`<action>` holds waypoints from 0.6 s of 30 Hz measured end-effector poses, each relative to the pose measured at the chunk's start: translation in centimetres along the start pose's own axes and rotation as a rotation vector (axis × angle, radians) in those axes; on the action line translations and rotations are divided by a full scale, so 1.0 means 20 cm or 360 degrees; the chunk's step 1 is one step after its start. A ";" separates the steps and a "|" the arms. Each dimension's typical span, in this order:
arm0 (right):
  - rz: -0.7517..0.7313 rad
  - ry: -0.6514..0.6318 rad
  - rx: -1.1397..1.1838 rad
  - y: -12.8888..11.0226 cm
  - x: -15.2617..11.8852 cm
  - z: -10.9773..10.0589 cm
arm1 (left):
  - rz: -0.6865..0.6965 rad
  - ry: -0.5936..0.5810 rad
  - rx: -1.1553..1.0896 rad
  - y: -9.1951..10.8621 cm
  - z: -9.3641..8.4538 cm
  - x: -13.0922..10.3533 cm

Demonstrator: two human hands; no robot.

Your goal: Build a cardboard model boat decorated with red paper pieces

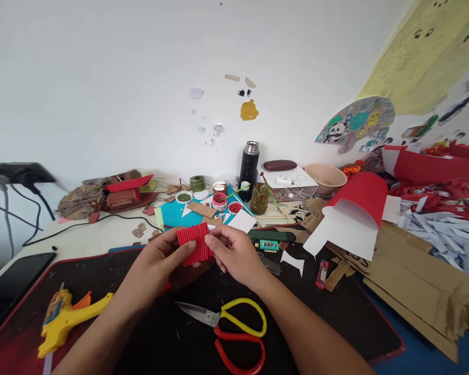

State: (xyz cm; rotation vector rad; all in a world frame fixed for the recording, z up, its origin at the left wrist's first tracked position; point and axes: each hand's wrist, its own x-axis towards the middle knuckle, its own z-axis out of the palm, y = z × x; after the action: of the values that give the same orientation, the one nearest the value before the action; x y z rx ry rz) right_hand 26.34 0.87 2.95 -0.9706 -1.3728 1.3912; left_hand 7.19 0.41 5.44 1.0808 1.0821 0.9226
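A small piece of red corrugated cardboard (194, 242), its ridges facing up, is held above the black mat by both hands. My left hand (162, 255) pinches its left side, thumb on top of the ridges. At the right edge, my right hand (230, 250) grips it between thumb and fingers. Part of another red piece shows below my left hand, mostly hidden. Nearer to me lie scissors (218, 315) with one yellow and one red handle, blades spread. A yellow hot glue gun (64, 320) rests on the mat to the left.
Open paint pots (219, 201), a jar of murky water (260, 199) and a black thermos (249, 169) stand behind. Cardboard sheets (410, 265), a curved red sheet (359, 200) and a lighter (321, 274) lie right. A phone (13, 291) lies left; a cable crosses the table.
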 end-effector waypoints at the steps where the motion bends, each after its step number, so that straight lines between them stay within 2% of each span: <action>1: 0.0003 0.0001 -0.0005 0.00 0.00 0.00 | 0.0022 -0.0016 0.0018 0.00 -0.01 0.00; 5: 0.0006 0.0000 -0.0047 0.00 0.00 -0.02 | 0.0131 0.0030 0.0195 0.06 -0.04 0.01; 9: -0.0008 -0.0054 -0.0213 0.02 -0.01 -0.03 | 0.0352 0.0174 0.0716 0.18 -0.04 0.04; 11: 0.0000 -0.0063 -0.0290 0.02 -0.01 -0.03 | 0.0379 0.0077 0.0948 0.24 -0.03 0.06; 14: 0.0011 -0.0047 -0.0340 0.02 -0.02 -0.02 | 0.0328 -0.0096 0.1115 0.30 -0.01 0.08; 18: 0.0010 -0.0058 -0.0274 0.02 -0.02 -0.03 | 0.0286 -0.0094 0.1085 0.29 0.00 0.11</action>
State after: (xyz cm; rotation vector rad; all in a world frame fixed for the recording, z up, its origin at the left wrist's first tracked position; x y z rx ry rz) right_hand 26.93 0.74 2.44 -1.0661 -1.5377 1.3170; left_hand 7.37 3.89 10.58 1.7753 1.3036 0.6588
